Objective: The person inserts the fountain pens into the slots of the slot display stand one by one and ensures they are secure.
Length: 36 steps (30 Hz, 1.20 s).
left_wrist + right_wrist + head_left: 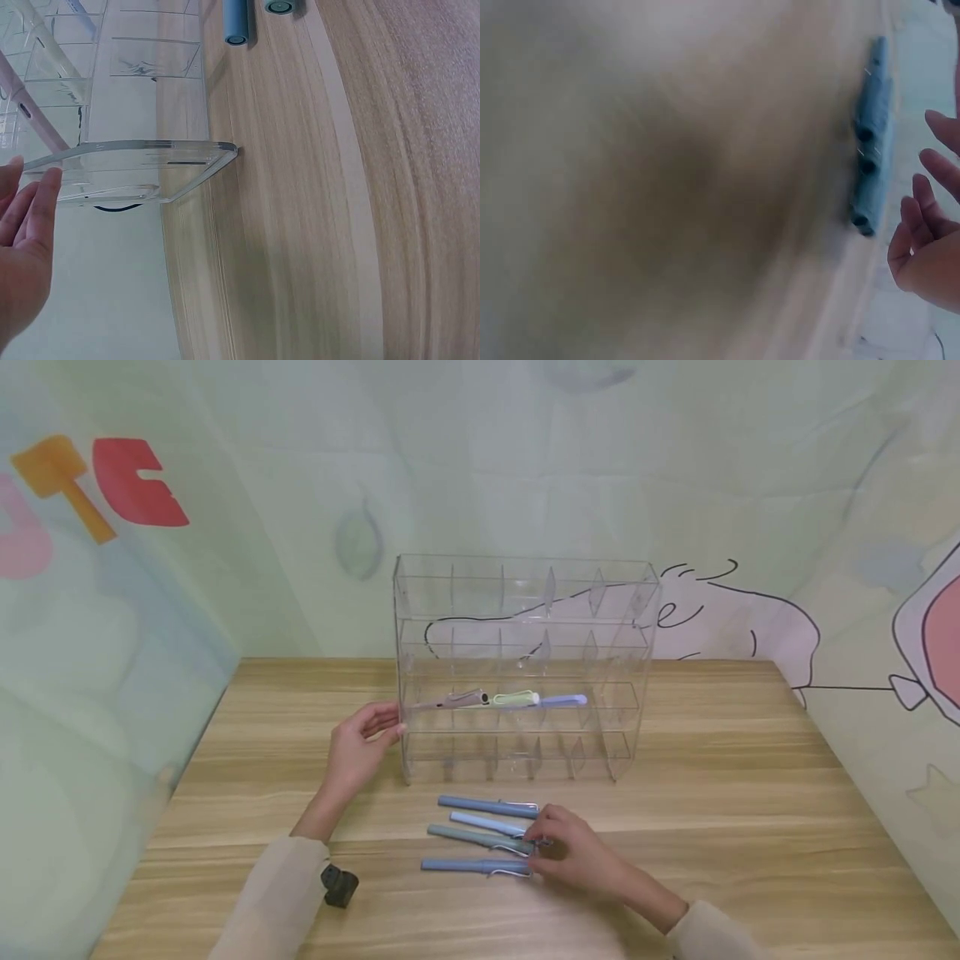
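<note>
Pale green sheeting [300,485], printed with bright letters and line-drawn figures, stands behind and beside a wood-grain tabletop [735,777]. On the tabletop, toward the back, is a clear rack [525,578], upright and divided by thin upright panels into rows of compartments. Light sleeves [277,893] cover both of the person's forearms.

The left hand [358,752] is at the rack's left side, its fingers extended and touching the side panel, with the thumb near the front edge. The right hand [577,856] is in front of the rack, partly open over the clip ends of the loose pens, thumb and fingertips apart; whether it touches one cannot be told.

Four pens lie side by side on the tabletop between the rack and the person, to the left of the right hand: from the rack outward, a dark blue pen [480,805], a light blue pen [483,822], a grey-green pen [472,837] and a medium blue pen [465,865]. Inside the rack's lower half are a mauve pen [465,699], closest to the left hand, a pale green pen [513,699] and a periwinkle pen [564,701]. Smallest is a black block [340,887] at the left wrist.
</note>
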Tool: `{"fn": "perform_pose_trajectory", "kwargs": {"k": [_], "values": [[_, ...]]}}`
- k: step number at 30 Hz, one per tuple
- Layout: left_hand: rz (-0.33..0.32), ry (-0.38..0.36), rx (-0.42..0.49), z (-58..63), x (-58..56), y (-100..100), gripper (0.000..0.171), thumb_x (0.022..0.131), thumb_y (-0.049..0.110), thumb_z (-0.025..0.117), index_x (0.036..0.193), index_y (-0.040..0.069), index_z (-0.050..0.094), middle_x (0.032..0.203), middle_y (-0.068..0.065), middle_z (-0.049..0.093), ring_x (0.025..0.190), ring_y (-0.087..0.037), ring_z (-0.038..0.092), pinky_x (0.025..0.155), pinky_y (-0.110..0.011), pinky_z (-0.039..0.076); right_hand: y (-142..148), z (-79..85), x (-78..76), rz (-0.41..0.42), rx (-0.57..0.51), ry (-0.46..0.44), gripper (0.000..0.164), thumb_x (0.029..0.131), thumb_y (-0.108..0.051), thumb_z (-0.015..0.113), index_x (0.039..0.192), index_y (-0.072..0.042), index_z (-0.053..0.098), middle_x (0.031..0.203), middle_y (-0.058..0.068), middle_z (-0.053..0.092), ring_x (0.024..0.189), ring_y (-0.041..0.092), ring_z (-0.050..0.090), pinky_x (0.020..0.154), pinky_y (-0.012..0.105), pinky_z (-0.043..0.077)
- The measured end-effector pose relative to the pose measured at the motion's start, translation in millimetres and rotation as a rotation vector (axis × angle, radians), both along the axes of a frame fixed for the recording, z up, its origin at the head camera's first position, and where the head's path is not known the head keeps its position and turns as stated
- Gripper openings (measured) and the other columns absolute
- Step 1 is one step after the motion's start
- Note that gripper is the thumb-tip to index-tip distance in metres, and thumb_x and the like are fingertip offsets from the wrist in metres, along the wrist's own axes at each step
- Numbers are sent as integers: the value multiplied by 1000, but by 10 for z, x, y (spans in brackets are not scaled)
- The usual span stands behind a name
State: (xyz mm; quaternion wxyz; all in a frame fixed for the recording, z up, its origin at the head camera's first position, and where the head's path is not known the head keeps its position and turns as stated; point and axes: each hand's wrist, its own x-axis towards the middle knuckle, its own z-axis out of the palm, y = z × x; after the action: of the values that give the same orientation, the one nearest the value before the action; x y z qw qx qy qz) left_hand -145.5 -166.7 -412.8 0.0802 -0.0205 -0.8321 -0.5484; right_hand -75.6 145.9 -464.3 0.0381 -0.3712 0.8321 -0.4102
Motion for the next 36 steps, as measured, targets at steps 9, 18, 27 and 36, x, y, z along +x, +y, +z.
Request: {"fn": "perform_pose_trajectory", "kwargs": {"k": [9,18,27,36], "values": [[1,-7,-4,-6,5,-1,27,85,3,63,110,-4,57,111,-20,61,102,-28,59,84,-26,52,-116,-226,160,-66,41,77,21,69,-17,78,86,-14,67,86,-10,44,83,5,38,71,20,39],[4,-15,-3,-4,3,3,27,85,3,64,111,-4,57,111,-19,61,102,-27,59,84,-25,53,-169,-239,194,-120,141,103,18,68,-17,79,82,-13,67,84,-14,37,82,5,34,69,20,33],[-2,-19,9,-15,6,-2,28,86,6,63,111,-3,58,112,-19,61,103,-27,59,84,-24,52,-186,-218,205,-131,158,52,16,69,-11,78,81,-9,67,86,-12,36,82,5,34,68,20,33],[5,-26,3,-6,12,2,28,86,6,63,111,-3,58,112,-18,61,103,-27,59,85,-25,52,-144,-116,136,-134,17,-68,16,68,-2,76,79,-8,66,86,-9,42,84,8,42,74,21,44]]}}
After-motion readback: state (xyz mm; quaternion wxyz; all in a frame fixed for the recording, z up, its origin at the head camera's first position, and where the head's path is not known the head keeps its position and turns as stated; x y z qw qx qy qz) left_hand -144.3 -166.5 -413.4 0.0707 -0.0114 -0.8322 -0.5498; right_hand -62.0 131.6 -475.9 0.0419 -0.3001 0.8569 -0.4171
